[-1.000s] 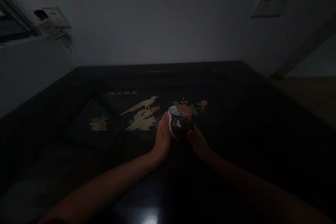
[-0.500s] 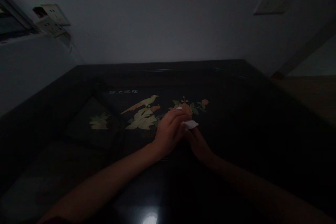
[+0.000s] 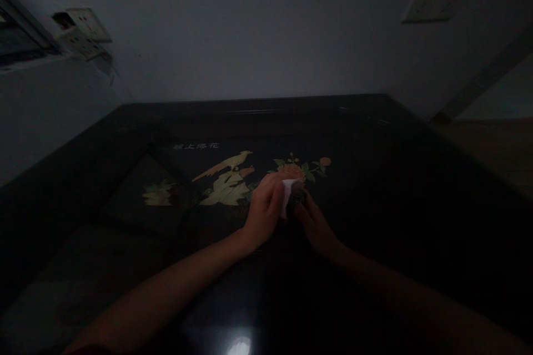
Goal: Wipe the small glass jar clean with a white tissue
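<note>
Against the pale wall [image 3: 266, 28]: dark glossy table [image 3: 395, 177], dimly lit, bright reflection [image 3: 239, 345] at the near side. Pale socket plates [image 3: 86, 25] on the wall at left; another socket plate [image 3: 435, 4] at right. Surface decoration: bird design [image 3: 227, 165], pale lettering [image 3: 195, 146] above it, orange flower design [image 3: 320, 162] to its right, partly covered by the hands. Left hand [image 3: 264, 202] bent and nearly closed, gripping the white cloth [image 3: 287, 191] at the dark object. Right hand [image 3: 318, 230] partly closed, fingers curled at the object's right side. Dark object [image 3: 298, 197]: small, between the hands over the table's middle; left part hidden by hand and cloth, full shape indeterminate. Cloth: thin, crumpled, one end hanging down. Contact between object and table: cannot tell.
</note>
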`<state>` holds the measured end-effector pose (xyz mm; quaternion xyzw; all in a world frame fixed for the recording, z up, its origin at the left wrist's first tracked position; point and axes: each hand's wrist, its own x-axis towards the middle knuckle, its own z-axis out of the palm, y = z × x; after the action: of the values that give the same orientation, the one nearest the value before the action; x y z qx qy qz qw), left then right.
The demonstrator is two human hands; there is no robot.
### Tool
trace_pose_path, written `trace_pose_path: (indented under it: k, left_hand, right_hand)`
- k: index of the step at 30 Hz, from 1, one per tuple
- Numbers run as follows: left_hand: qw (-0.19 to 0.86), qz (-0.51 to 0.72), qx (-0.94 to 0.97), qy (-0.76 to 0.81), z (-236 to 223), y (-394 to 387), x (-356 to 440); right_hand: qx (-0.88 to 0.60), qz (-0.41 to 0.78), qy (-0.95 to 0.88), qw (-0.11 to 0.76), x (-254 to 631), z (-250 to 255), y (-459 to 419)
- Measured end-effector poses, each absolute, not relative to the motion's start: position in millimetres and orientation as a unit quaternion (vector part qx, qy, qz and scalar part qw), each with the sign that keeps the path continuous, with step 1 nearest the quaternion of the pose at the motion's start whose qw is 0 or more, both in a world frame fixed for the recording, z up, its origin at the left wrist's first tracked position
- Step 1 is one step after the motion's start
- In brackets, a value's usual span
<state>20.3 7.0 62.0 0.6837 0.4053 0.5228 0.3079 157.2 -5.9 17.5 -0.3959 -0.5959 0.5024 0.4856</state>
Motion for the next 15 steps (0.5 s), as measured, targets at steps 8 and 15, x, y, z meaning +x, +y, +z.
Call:
trace_pose_path:
  k: [8, 15]
  left_hand:
    - [0.628, 0.589, 0.285, 0.42, 54.5, 7.5, 34.1]
    - [0.552, 0.599, 0.378, 0.439, 41.6, 1.2, 31.9]
  right_hand:
    - [-0.378, 0.52, -0.602, 0.474, 158.8, 21.7, -3.9]
    - [-0.368, 0.509, -0.607, 0.487, 158.5, 21.0, -3.2]
